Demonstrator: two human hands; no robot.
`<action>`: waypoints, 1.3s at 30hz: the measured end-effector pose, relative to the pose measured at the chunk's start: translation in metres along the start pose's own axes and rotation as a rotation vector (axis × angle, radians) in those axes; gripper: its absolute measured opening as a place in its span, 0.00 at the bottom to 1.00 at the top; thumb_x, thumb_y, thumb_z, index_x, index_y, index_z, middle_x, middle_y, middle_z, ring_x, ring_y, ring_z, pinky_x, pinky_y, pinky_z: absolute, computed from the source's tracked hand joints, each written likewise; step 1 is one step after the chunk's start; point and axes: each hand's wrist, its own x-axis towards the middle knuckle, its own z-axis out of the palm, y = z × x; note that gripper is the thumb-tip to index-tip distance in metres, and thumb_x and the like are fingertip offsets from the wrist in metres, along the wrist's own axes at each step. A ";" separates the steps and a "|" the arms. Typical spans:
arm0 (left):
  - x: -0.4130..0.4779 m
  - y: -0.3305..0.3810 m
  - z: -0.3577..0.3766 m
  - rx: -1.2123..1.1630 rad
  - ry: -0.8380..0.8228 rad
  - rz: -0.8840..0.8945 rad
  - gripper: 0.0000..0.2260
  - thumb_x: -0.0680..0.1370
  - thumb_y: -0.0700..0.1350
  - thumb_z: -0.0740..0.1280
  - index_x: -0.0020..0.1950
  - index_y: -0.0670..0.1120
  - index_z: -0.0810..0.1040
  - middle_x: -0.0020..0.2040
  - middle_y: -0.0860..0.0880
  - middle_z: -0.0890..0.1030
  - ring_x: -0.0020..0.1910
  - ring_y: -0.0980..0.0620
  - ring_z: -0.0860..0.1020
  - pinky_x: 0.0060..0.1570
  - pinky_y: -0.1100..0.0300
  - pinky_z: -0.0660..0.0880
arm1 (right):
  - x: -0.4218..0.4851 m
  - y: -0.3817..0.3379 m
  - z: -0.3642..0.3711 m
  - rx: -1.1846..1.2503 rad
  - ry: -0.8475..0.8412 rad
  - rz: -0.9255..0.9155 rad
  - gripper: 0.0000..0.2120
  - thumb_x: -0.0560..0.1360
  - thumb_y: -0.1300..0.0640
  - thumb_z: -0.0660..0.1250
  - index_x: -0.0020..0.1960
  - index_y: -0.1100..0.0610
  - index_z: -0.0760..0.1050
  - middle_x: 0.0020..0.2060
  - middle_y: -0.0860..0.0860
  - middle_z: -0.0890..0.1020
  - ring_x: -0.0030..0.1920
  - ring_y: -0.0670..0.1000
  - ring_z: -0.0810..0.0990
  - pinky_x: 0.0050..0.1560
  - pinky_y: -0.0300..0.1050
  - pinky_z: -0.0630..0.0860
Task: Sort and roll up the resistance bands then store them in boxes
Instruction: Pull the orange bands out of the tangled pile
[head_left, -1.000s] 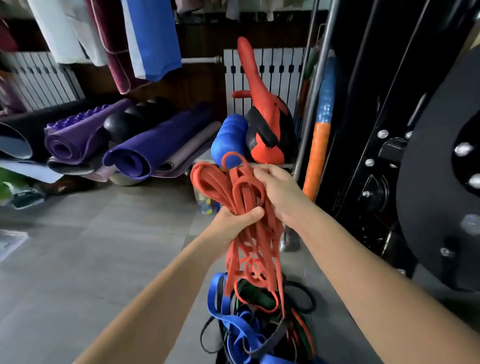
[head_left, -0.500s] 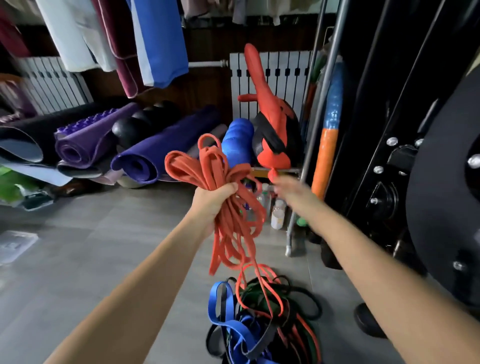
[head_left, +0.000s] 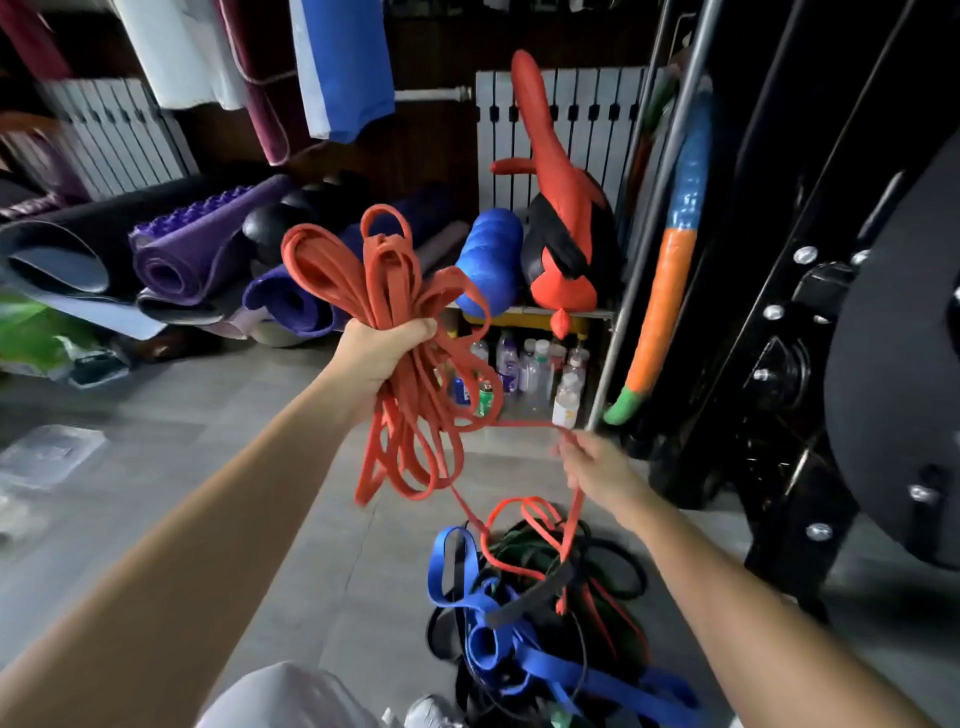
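Down drops the right hand (head_left: 597, 467), pinching one orange strand (head_left: 524, 424); left hand (head_left: 376, 358) grips the orange bundle (head_left: 358, 275) mid-frame.

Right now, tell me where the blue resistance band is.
The blue resistance band lies low in the head view, right of centre on the floor, tangled with black bands beneath the right hand.

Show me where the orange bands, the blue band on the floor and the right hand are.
orange bands (head_left: 332, 280): head view, on the upper loops of the held bunch.
blue band (head_left: 478, 605): head view, on the wide strip below its standing loop.
right hand (head_left: 597, 467): head view, on the back of the hand.
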 end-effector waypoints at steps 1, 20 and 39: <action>0.000 0.001 -0.003 0.027 0.006 0.007 0.07 0.73 0.36 0.70 0.45 0.47 0.79 0.39 0.46 0.83 0.39 0.47 0.82 0.44 0.51 0.81 | 0.003 -0.014 -0.007 0.072 0.010 0.004 0.16 0.80 0.62 0.57 0.38 0.49 0.75 0.25 0.44 0.71 0.27 0.46 0.68 0.33 0.42 0.65; -0.006 -0.024 0.009 -0.001 0.028 0.002 0.09 0.73 0.33 0.69 0.44 0.48 0.79 0.34 0.51 0.82 0.33 0.53 0.81 0.36 0.58 0.81 | -0.015 0.018 -0.022 -0.290 -0.029 0.039 0.19 0.82 0.51 0.53 0.35 0.54 0.69 0.30 0.47 0.71 0.38 0.50 0.72 0.41 0.41 0.62; 0.086 -0.269 -0.138 0.665 0.125 -0.590 0.04 0.69 0.38 0.72 0.41 0.46 0.80 0.38 0.46 0.80 0.35 0.50 0.79 0.35 0.61 0.74 | 0.109 0.157 0.033 -0.837 -0.566 0.277 0.12 0.76 0.38 0.58 0.46 0.45 0.72 0.46 0.45 0.79 0.50 0.48 0.77 0.54 0.45 0.73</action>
